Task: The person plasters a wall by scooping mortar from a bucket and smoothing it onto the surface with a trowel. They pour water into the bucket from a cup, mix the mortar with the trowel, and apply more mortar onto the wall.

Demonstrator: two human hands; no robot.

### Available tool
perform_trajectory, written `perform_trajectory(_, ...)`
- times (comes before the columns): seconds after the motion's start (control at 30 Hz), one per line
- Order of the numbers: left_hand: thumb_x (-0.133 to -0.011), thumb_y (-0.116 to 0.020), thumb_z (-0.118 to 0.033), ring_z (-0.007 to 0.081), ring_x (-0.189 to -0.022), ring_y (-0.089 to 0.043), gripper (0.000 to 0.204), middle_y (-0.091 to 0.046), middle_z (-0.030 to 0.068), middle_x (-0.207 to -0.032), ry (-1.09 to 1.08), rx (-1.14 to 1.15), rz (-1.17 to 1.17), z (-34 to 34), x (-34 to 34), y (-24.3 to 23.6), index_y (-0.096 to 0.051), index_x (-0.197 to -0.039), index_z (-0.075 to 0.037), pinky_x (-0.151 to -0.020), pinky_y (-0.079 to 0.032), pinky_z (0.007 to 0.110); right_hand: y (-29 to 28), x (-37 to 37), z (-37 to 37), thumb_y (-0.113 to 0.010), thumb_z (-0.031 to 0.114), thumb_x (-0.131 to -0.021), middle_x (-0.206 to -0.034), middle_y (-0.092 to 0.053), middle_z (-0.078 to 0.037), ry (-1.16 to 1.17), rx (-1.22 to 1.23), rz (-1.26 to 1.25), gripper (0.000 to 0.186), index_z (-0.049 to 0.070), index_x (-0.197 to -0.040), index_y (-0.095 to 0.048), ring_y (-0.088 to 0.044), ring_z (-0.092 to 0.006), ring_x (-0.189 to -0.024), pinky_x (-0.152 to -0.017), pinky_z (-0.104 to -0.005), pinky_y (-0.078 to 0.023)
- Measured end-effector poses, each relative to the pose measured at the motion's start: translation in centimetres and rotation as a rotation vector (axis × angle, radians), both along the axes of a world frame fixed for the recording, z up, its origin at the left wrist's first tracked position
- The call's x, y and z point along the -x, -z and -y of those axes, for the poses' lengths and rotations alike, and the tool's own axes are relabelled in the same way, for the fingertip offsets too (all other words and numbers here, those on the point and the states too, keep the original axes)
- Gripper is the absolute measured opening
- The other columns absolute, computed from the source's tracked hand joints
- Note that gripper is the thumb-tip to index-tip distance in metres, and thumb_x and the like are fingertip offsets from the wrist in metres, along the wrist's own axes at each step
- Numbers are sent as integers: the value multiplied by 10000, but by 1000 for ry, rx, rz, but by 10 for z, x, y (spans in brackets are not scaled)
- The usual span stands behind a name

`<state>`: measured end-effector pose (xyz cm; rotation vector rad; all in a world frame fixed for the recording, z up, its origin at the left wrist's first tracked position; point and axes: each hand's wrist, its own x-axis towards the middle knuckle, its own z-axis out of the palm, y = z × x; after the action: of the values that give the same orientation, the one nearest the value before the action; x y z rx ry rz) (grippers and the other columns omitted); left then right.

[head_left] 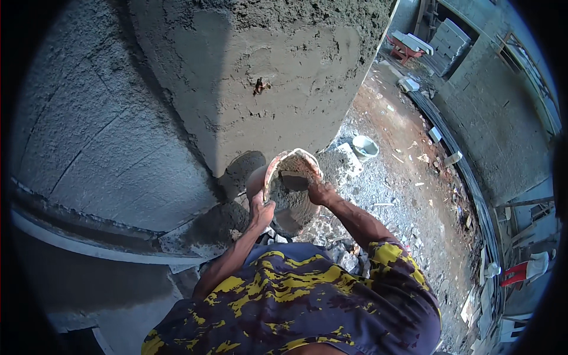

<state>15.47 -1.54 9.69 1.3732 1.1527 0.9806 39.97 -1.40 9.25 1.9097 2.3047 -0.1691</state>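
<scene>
The pale pinkish round bucket (256, 180) looks like plastic, its rim and inside matt, rough and crusted with grey residue. The broad grey plastered column face (284, 65) is matt, fairly smooth in the middle but coarse and pitted along the top; the grey cement wall (77, 118) is matt and grainy. The purple-and-yellow patterned shirt (307, 290) is matt cloth. The small white round bucket (365, 148) looks like smooth plastic
</scene>
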Motion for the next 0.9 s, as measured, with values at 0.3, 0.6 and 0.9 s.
perform_trajectory(0.3,-742,-512,-89,172,-1137,-454,575,-438,152,-1339,282,-391,-60,4,28,-77,-408,-1289,53,-927,-374,290,37,53,45,-444,51,-858,-725,-535,-58,73,388,-1221,108,5,-883,-538,-534,-176,-656,-572,-234,-441)
perform_trajectory(0.6,-716,-548,-47,66,-725,-448,353,-497,-25,-793,48,-44,122,-29,49,-42,-545,-1065,2,-662,-394,223,-53,29,33,-453,147,-906,-794,-589,-139,-32,-460,-149,186,18,-968,-571,-571,-227,-650,-565,-302,-464)
perform_trajectory(0.9,-725,-532,-88,113,-695,-495,305,-566,49,-781,72,-248,-80,11,12,-73,-566,-1005,27,-638,-429,269,25,-13,37,-386,212,-901,-846,-532,-116,122,48,-164,247,28,-1036,-481,-555,-278,-760,-715,-390,-467)
